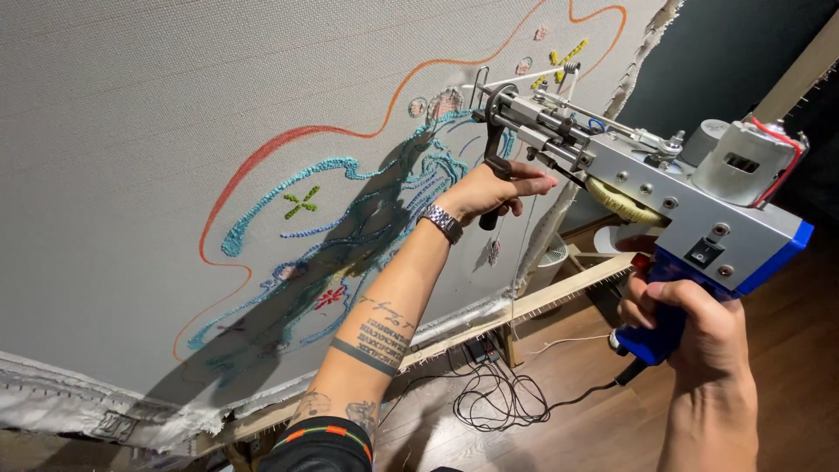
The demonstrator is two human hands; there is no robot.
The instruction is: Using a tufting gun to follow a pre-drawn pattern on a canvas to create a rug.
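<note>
A single head-worn camera looks forward and slightly down along the person's outstretched arms, tilted so the stretched tufting cloth point(175, 131) leans across the left. It sits close, with the tufting gun point(647, 192) filling the right foreground and the wooden floor point(568, 428) below.

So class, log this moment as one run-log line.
left hand: grips front handle | right hand: grips blue grip | tufting gun: needle at cloth

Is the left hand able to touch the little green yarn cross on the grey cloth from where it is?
Probably yes. The left hand grips the tufting gun's black front handle close to the grey cloth. The green yarn cross lies lower left with nothing between, but the hand would have to let go.
</note>
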